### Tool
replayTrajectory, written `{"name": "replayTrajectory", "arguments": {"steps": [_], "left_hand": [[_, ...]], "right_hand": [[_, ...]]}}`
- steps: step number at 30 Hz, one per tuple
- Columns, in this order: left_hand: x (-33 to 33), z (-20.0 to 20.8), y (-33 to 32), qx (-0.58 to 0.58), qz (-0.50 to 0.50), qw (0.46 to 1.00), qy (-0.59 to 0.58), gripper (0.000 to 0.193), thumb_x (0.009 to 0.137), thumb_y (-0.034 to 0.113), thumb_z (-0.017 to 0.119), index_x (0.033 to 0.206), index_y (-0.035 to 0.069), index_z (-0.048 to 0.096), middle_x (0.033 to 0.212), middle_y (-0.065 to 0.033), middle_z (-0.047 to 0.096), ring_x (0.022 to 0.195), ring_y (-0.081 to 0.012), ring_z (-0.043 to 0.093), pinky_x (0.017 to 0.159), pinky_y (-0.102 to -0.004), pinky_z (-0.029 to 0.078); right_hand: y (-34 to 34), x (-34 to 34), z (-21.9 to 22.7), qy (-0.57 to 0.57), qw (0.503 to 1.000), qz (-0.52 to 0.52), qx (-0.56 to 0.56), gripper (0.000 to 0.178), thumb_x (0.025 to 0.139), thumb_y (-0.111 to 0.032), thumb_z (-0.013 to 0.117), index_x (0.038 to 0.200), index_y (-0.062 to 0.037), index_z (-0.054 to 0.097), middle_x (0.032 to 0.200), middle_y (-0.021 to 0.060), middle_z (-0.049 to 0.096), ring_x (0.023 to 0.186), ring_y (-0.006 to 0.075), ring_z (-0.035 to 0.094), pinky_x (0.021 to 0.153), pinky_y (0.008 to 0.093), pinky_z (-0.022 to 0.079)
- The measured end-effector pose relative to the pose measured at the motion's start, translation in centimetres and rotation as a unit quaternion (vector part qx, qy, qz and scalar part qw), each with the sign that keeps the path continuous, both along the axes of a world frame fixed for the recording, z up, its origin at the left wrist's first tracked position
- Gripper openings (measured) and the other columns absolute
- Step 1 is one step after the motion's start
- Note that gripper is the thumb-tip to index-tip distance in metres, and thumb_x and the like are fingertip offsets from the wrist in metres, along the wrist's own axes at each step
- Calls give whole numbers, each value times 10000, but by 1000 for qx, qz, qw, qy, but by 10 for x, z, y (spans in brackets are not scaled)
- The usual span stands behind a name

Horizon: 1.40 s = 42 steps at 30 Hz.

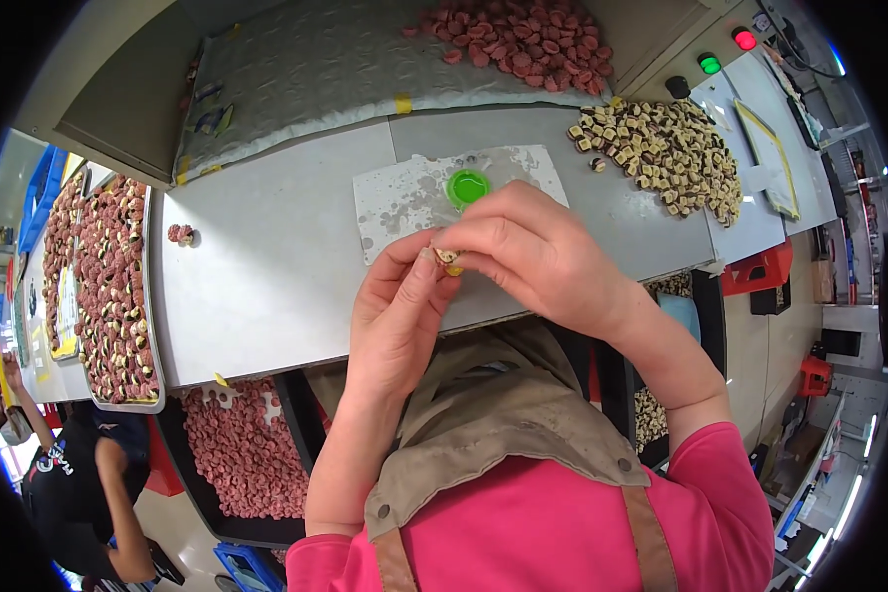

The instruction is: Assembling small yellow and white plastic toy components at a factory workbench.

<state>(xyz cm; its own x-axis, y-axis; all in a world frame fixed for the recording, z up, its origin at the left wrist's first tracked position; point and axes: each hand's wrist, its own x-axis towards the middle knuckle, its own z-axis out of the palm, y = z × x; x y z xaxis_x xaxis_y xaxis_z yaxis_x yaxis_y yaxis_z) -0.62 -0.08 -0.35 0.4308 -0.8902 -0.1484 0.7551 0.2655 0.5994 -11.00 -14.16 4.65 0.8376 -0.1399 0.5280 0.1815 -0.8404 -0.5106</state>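
Note:
Between my two hands, over the near part of the work table, is a small cream-and-reddish piece (448,256). My left hand (402,306) pinches it with thumb and fingertips. From the other side, the fingertips of my right hand (548,252) close on the same piece, and my fingers partly cover it. A bit of yellow shows just below the piece, but I cannot make out what it is. Just beyond my fingers, a round bright green dish (468,186) stands on a white sheet (390,202) with grey wet-looking patches.
Pinkish-red caps (523,44) are heaped on a grey padded surface at the back. Cream-and-dark small blocks (666,158) lie to the right. At left stands a tray (152,296) of red-and-cream pieces, near a loose pair (181,234). Below is a black bin (183,459); another person (94,483) is at lower left.

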Motion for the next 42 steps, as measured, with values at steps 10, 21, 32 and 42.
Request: {"name": "replayTrajectory", "arguments": {"steps": [10, 21, 32, 42], "left_hand": [[-22, -6, -4, 46, 150, 946, -283, 305, 917, 63, 585, 1209, -11, 539, 1115, -75, 581, 1036, -136, 555, 917, -275, 452], [-7, 22, -15, 78, -135, 973, -168, 519, 918, 92, 590, 1373, 8, 355, 1081, -103, 608, 1007, -143, 576, 893, -280, 465], [-8, 24, -22, 107, -186, 951, -223, 498, 935, 149, 570, 1363, 10, 356, 1090, -103, 597, 1021, -149, 571, 892, -278, 461], [-23, 31, -24, 118, -177, 968, -131, 522, 951, 255, 543, 1367, 9, 347, 1181, -116, 553, 1064, -172, 563, 932, -328, 458]], "right_hand": [[22, -16, -17, 21, 972, -85, 219, 240, 838, -80, 666, 1068, -49, 605, 955, 74, 575, 822, 175, 574, 722, 277, 473], [12, -46, -39, -9, 960, -56, 272, 292, 771, -153, 753, 1031, -72, 650, 1012, 56, 524, 928, 170, 537, 793, 281, 446], [6, -51, -45, -43, 957, -47, 284, 321, 729, -162, 785, 1010, -71, 658, 934, 52, 561, 889, 187, 554, 795, 282, 459], [8, -56, -44, -65, 964, -68, 247, 279, 769, -123, 741, 1017, -58, 630, 1015, 66, 610, 855, 188, 578, 744, 289, 475]]}}
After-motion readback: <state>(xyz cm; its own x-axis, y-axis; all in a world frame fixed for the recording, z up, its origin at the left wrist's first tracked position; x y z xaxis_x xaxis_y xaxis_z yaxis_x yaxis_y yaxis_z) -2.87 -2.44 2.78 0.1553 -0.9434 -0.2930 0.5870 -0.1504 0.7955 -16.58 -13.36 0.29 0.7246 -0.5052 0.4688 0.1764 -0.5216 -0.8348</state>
